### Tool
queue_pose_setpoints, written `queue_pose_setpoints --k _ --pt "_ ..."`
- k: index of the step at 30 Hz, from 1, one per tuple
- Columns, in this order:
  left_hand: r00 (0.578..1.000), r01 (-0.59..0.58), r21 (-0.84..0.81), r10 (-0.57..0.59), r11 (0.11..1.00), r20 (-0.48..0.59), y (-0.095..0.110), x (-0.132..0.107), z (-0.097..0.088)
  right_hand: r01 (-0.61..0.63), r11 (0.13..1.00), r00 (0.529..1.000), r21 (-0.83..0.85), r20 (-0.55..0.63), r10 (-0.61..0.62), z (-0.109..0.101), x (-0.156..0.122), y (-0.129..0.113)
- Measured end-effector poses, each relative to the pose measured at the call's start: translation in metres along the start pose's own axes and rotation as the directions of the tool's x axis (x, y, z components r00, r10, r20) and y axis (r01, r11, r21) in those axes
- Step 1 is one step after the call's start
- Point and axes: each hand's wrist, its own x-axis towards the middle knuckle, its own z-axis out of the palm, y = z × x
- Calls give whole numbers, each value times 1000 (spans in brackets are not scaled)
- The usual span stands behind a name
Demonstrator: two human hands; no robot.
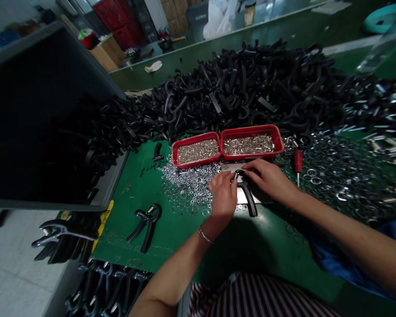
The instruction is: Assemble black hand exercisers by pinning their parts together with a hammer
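A black spring clamp (248, 200) lies on a metal plate (229, 167), one handle pointing toward me. A silvery coil spring (236, 175) shows at its top end. My left hand (223, 193) is closed at the left side of the clamp, its fingertips at the spring. From the right, my right hand (267, 176) has its thumb and fingers closed on the clamp's upper end. Whatever small part sits between the fingertips is hidden. A clamp with its spring fitted (148, 224) lies on the green table to the left.
Two red trays (277, 152) of small metal pins stand behind my hands. Washers and rings (188, 189) are spread around. A red-handled screwdriver (298, 163) lies at right. Black clamp parts (244, 88) are heaped behind, beside a large grey bin (110, 193). Finished-looking clamps (105, 281) stack at lower left.
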Motion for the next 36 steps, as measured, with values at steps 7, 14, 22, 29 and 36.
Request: queue_pose_setpoints --k 7,14,22,29,36 --pt "996 -86 506 64 858 60 -83 108 -89 261 920 965 -293 78 -249 13 92 -22" --pt "966 -173 701 -21 691 259 -107 143 -95 252 792 962 -557 230 -145 57 160 -40" --pt "991 -104 647 24 755 130 -110 131 -85 193 810 976 -554 191 -103 63 160 -40" --pt "996 -20 496 -23 868 81 -119 131 -79 131 862 990 -489 116 -85 68 156 -37" --pt "996 -82 300 73 950 42 -129 132 -78 -13 997 999 -74 -51 9 48 157 -37"
